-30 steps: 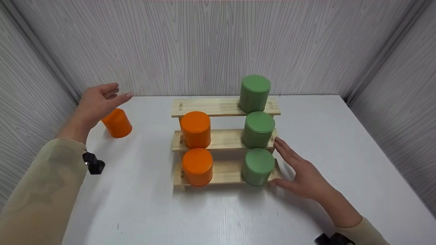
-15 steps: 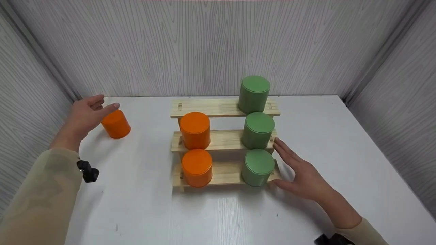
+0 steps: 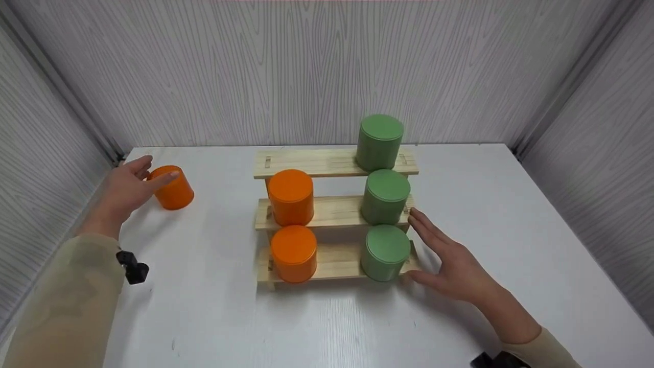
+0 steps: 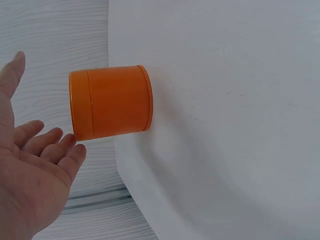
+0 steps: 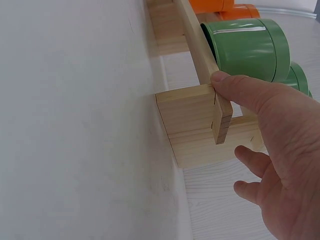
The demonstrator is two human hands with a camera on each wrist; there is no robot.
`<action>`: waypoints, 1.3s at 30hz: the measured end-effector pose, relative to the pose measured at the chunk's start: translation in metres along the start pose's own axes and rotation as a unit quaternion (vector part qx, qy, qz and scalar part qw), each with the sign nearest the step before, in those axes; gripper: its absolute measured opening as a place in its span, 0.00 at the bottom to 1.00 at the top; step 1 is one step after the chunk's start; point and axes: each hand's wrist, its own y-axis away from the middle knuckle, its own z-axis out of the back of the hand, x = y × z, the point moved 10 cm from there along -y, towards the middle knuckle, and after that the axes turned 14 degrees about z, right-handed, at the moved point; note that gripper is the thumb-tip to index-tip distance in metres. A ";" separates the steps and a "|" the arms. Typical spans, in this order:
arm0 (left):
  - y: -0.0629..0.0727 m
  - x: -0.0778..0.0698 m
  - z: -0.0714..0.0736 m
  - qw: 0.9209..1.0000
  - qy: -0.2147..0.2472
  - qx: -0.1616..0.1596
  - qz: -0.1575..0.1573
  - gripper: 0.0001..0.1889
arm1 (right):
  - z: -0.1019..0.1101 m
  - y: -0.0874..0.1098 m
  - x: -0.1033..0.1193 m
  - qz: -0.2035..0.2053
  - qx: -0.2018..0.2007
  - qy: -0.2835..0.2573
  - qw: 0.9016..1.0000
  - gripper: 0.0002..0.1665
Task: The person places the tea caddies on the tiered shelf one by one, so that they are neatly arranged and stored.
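My left hand [image 3: 125, 190] is at the left beside a lidded orange canister [image 3: 177, 193] standing on the white table. In the left wrist view its fingers are spread apart from the thumb, with the fingertips right at the lid end of the orange canister [image 4: 115, 102]. On the right, my right hand [image 3: 454, 266] lies along the end of a three-tier wooden rack [image 3: 338, 209]. The right wrist view shows the thumb touching the front edge of the lowest shelf [image 5: 197, 45], the other fingers extended beside the rack's end.
Two orange canisters [image 3: 294, 253] stand on the left of the lower and middle tiers. Green canisters [image 3: 386, 253] stand on the right of all three tiers. Pale wood-grain panels [image 3: 317, 71] close off the back and both sides of the table [image 3: 327, 327].
My left hand has moved down and left, from above the lone orange canister to its side. My right hand stays at the rack.
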 end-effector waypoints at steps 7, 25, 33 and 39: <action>-0.004 0.011 -0.003 1.000 0.008 0.003 0.005 0.62 | 0.000 0.001 0.000 -0.004 0.003 0.008 1.000 0.70; -0.017 0.032 -0.010 0.999 0.041 -0.015 0.032 0.63 | 0.000 0.000 0.000 -0.003 0.001 0.008 1.000 0.68; -0.017 0.031 -0.011 0.999 0.033 -0.011 0.013 0.62 | 0.000 0.000 0.001 0.006 -0.001 0.011 1.000 0.68; -0.013 0.029 -0.012 1.000 0.027 -0.003 0.006 0.62 | 0.000 -0.002 0.001 0.005 0.002 0.014 1.000 0.68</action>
